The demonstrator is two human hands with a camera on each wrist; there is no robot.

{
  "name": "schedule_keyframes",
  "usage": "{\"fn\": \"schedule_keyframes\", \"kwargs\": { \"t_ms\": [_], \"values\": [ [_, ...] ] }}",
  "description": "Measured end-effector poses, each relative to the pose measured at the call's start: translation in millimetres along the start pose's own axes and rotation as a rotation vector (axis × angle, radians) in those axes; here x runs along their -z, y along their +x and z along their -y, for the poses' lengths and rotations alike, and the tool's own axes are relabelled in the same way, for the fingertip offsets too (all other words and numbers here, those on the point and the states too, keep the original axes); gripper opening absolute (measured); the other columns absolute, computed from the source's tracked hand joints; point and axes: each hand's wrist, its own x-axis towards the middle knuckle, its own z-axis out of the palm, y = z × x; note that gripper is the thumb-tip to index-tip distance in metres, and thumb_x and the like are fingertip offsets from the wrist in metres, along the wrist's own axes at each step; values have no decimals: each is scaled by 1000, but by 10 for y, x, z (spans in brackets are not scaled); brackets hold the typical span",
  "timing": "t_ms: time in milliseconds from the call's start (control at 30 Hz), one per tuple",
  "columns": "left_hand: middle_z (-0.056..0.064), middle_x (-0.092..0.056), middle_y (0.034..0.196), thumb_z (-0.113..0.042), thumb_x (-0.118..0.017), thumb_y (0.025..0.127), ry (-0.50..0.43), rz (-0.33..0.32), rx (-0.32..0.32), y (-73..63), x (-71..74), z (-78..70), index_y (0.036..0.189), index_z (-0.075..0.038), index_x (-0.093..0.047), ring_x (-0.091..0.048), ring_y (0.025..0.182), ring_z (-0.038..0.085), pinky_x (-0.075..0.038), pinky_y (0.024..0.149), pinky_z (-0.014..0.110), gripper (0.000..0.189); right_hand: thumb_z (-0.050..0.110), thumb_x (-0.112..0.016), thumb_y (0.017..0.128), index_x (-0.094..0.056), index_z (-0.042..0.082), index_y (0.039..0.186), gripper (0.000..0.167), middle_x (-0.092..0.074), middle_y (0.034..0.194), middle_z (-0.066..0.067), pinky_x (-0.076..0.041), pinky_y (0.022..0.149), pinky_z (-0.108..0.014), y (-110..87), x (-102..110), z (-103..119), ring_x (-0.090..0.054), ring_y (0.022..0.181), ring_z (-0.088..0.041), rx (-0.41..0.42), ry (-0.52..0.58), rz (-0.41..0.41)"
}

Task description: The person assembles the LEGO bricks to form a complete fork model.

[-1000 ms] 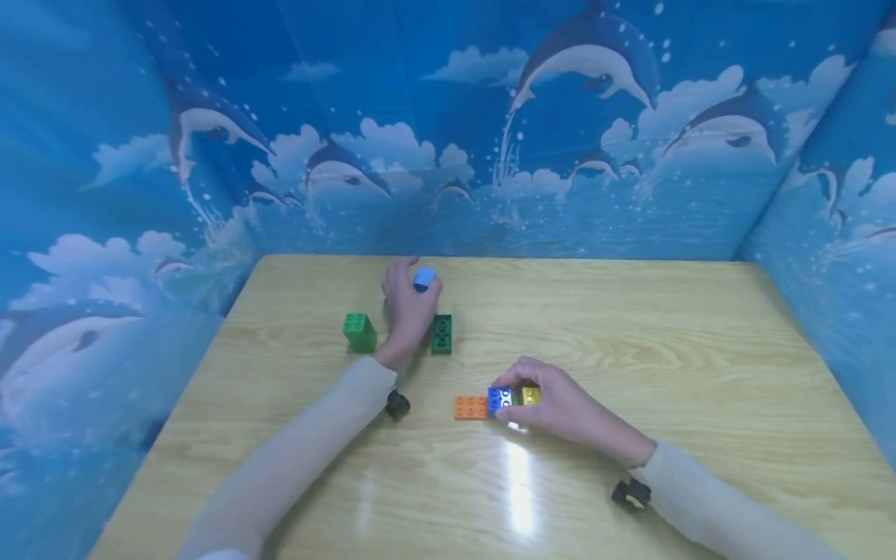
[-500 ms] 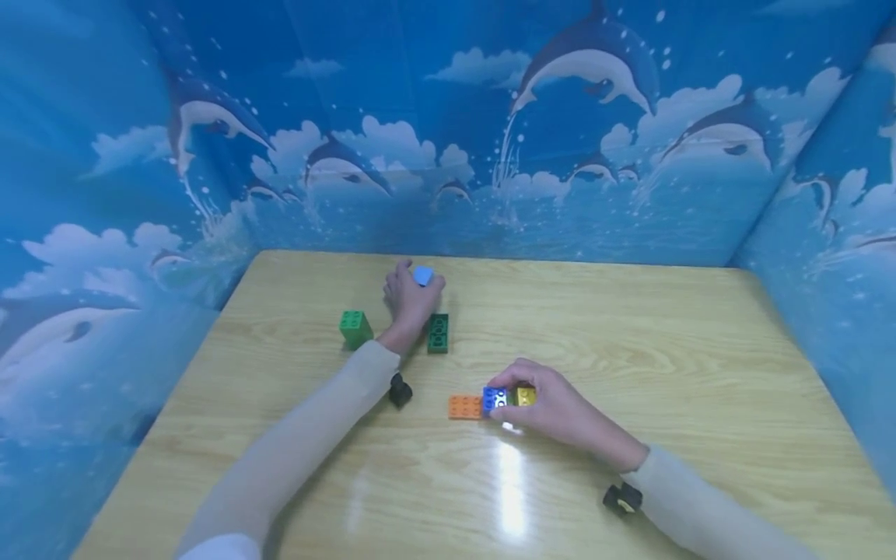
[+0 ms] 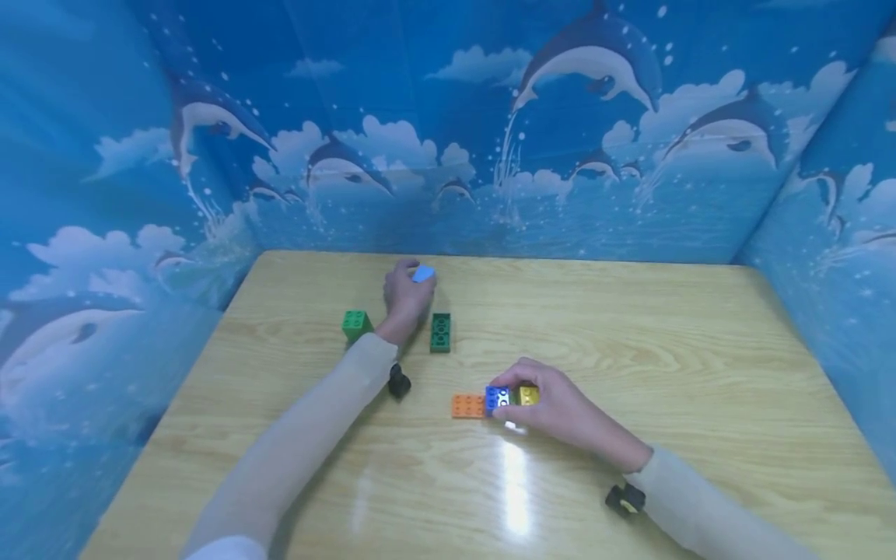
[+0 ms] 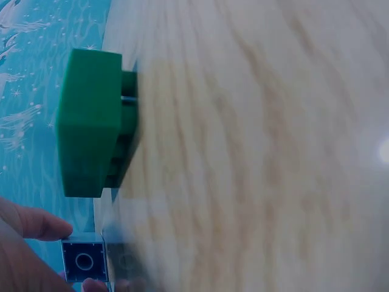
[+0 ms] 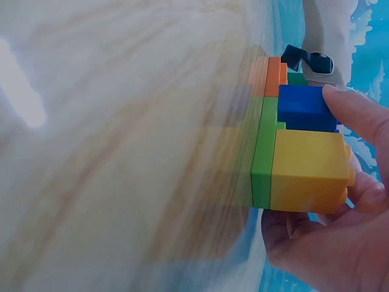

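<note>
At the far side of the table, my left hand (image 3: pixel 409 295) pinches a small light blue brick (image 3: pixel 423 273) between thumb and fingers. Its hollow underside with one round tube faces the left wrist camera. My right hand (image 3: pixel 549 400) grips a blue brick (image 5: pixel 304 109), its thumb on it and its other fingers around the far side. That brick sits on a thin green plate (image 5: pixel 264 158) beside a taller yellow brick (image 5: pixel 307 170). Against the blue brick's left side, an orange plate (image 3: pixel 468 405) lies flat, studs up.
A dark green brick (image 3: pixel 440 333) lies upside down, just right of my left wrist. Left of that wrist stands a tall bright green block (image 3: pixel 355 325), partly behind the sleeve. Dolphin-printed cloth (image 3: pixel 448 210) rises behind the table's far edge (image 3: pixel 595 261).
My left hand shifts slightly at the far edge, and less of the light blue brick's side shows. The left sleeve covers more of the bright green block. My right hand keeps its grip.
</note>
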Motion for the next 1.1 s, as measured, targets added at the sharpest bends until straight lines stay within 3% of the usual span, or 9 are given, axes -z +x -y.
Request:
{"fn": "schedule_keyframes", "kwargs": {
  "t_ms": [167, 400, 567, 833, 933, 1100],
  "values": [
    [23, -51, 150, -19, -69, 105, -61, 30, -10, -2, 39, 19, 155, -9, -58, -54, 134, 41, -50, 109, 55, 52, 25, -92, 89, -79, 23, 119, 33, -70, 107, 6, -54, 105, -52, -7, 0, 7, -65, 108, -20, 10, 0, -1],
    [17, -62, 115, -18, -67, 100, -133, 42, 11, -20, 107, 46, 141, -5, -56, -60, 100, 32, -53, 86, 47, 44, 24, -93, 88, -79, 23, 119, 34, -69, 105, 4, -55, 99, -45, 6, 4, -1, -65, 105, -20, 7, 3, 0],
    [13, -57, 111, -18, -66, 103, -137, 38, 30, -36, 138, 23, 141, -6, -54, -54, 93, 26, -48, 79, 41, 42, 25, -93, 88, -79, 24, 120, 35, -70, 105, 3, -56, 98, -45, 10, -2, -7, -65, 105, -21, 4, 9, 1],
    [12, -60, 103, -13, -60, 103, -167, 52, -84, -121, 189, -60, 146, -7, -62, -52, 81, 20, -45, 68, 35, 44, 26, -93, 88, -79, 22, 120, 35, -69, 106, 4, -56, 97, -45, -5, 2, -10, -65, 106, -22, 5, 25, 4],
    [11, -58, 102, -13, -61, 102, -189, 67, -113, -195, 220, -97, 144, -6, -64, -53, 83, 21, -49, 70, 35, 42, 25, -93, 89, -79, 22, 121, 35, -69, 106, 4, -57, 95, -43, -11, 10, -5, -64, 105, -22, 3, 26, -1],
    [16, -59, 109, -10, -63, 105, -283, 125, -113, -324, 270, -124, 137, -4, -62, -66, 98, 34, -62, 89, 46, 33, 26, -93, 89, -79, 22, 121, 35, -70, 107, 4, -55, 97, -45, -7, 5, -5, -64, 107, -22, -1, 26, 4]
  ]
}}
